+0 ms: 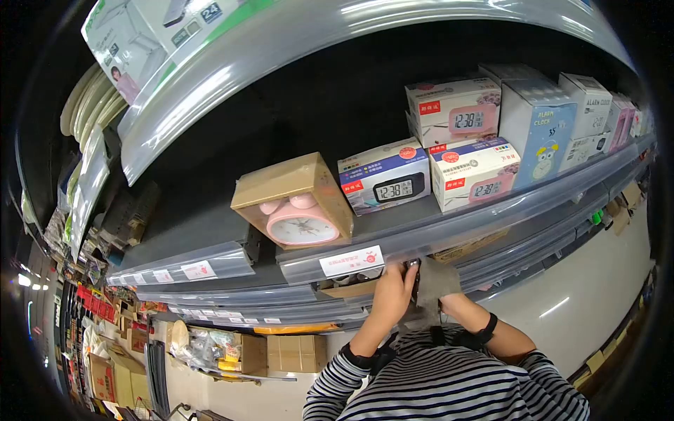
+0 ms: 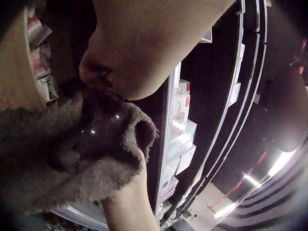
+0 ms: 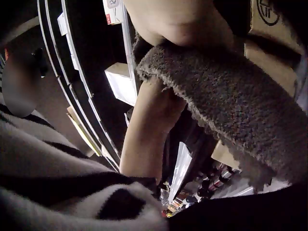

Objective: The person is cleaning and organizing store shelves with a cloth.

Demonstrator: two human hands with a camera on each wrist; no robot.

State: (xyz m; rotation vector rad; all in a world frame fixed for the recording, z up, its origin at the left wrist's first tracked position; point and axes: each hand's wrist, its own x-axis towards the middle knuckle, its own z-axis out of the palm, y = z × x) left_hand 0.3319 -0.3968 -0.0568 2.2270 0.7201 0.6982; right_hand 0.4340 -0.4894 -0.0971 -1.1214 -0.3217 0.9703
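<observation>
My left hand (image 1: 394, 286) pinches a small dark, glossy object (image 1: 415, 269) just below the shelf edge; its exact kind cannot be told. In the left wrist view the same dark object (image 2: 103, 120) shines between the left hand (image 2: 130, 57) and a fuzzy grey-brown cloth (image 2: 91, 180). My right hand (image 1: 455, 304) grips the cloth (image 1: 440, 279), which drapes over its fingers and hides most of them. Seen from the right wrist, the cloth (image 3: 231, 96) hangs in folds below the right hand (image 3: 178, 19), with the left forearm (image 3: 147, 134) behind.
Above the hands, a shelf (image 1: 393, 235) carries a boxed pink alarm clock (image 1: 302, 228), a boxed black digital clock (image 1: 386, 179) and several other clock boxes (image 1: 474, 172). A price tag (image 1: 352, 260) fronts its edge. Cardboard boxes (image 1: 297, 353) stand on the floor at lower left.
</observation>
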